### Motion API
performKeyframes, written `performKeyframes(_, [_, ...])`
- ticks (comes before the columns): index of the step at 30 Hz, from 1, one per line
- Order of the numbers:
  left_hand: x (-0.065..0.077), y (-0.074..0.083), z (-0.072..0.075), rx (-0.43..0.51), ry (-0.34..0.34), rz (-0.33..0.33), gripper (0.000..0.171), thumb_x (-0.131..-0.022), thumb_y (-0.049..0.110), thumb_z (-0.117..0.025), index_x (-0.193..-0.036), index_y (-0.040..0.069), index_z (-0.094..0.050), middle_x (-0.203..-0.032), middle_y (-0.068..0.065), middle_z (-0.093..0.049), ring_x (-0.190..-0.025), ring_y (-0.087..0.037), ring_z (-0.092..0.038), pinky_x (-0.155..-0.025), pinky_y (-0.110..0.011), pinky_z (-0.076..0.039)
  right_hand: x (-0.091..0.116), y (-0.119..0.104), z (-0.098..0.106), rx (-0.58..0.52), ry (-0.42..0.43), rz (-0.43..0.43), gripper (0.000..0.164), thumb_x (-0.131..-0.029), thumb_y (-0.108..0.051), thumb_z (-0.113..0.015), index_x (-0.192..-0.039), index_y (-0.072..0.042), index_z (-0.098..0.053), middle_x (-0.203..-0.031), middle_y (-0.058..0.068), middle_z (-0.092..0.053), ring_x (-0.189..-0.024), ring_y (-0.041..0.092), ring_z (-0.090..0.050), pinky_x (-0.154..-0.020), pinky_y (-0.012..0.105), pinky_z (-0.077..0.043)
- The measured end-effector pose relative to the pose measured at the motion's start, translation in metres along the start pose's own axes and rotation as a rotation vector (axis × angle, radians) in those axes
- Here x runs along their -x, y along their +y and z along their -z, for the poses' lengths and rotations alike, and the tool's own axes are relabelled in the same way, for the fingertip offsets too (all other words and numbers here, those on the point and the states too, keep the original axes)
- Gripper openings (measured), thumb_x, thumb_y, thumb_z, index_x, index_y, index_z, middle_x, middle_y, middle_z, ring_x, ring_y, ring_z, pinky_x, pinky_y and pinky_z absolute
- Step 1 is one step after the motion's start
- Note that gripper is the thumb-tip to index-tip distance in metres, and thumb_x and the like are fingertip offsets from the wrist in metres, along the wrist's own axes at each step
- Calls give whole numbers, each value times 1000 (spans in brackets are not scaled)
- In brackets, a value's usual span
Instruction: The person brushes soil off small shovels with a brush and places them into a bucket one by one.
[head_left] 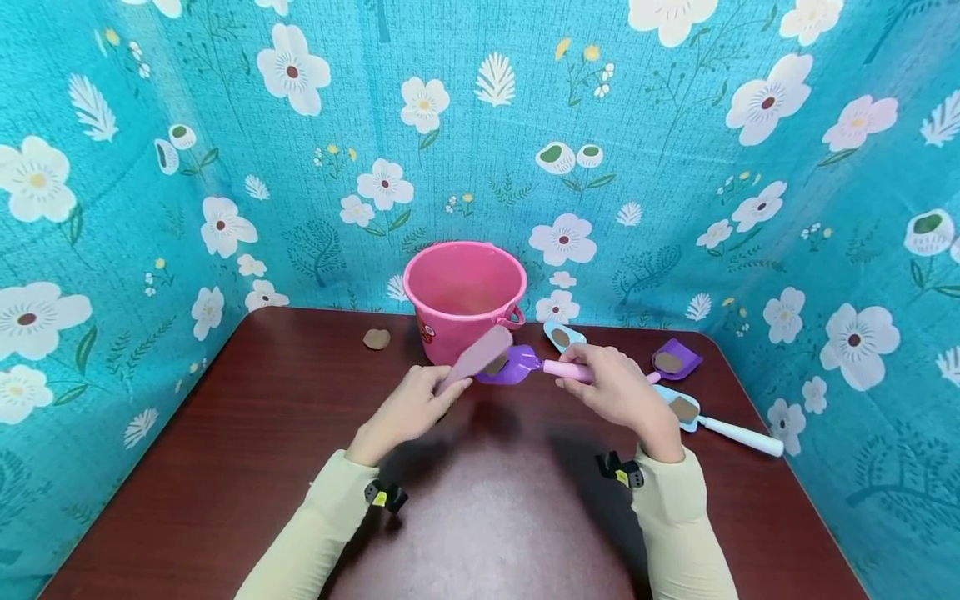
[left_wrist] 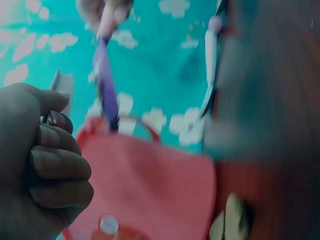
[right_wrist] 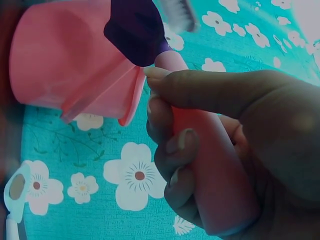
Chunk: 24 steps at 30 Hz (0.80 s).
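Note:
My left hand (head_left: 408,410) grips a pale pink brush (head_left: 480,357) by its handle, bristles showing in the right wrist view. My right hand (head_left: 618,387) holds a small purple toy shovel (head_left: 517,367) by its pink handle (right_wrist: 210,165), fingers wrapped round it. The brush's flat head overlaps the shovel's scoop in the head view, with a bit of brown showing between them. Both tools are up in front of the pink bucket (head_left: 467,279), near its rim. In the left wrist view the left hand (left_wrist: 50,155) hides most of the brush.
A flat brown piece (head_left: 377,338) lies left of the bucket. On the right lie a light blue shovel (head_left: 553,329), a purple shovel (head_left: 686,354) and another blue shovel with a white handle (head_left: 742,436), each bearing a brown patch. Flowered cloth (head_left: 337,108) hangs around the table.

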<state>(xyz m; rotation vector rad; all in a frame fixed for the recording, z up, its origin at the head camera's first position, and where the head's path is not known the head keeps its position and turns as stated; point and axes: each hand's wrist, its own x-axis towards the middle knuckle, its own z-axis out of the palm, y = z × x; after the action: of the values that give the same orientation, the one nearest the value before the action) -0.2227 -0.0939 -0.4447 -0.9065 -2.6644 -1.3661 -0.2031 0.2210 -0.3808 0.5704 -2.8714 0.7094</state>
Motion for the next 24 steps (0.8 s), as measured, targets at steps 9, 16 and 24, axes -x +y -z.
performKeyframes(9, [-1,8,-26,-133,-9,-37,32,-102,30,-62,-74,19,-53,-57,9,-41,-51,-2,-37,-54,-23,-36,0,-4,-2,18,-21,38,23,-87,-24,-82,-104,-16,-69,-79,-6,-64,-70,13,-56,-63,33,-45])
performKeyframes(16, [-4,-6,-14,-142,6,74,33,-102,32,-62,-74,17,-53,-57,6,-41,-49,-4,-36,-47,-22,-35,1,2,2,33,13,28,31,-85,-27,-83,-111,-13,-72,-92,0,-73,-80,17,-64,-69,37,-49])
performKeyframes(24, [-1,-16,0,-125,10,126,26,-102,31,-62,-84,12,-60,-59,3,-52,-48,-9,-46,-47,-25,-43,2,3,4,-2,22,3,31,-85,-25,-83,-110,-12,-72,-93,2,-73,-81,19,-62,-71,37,-48])
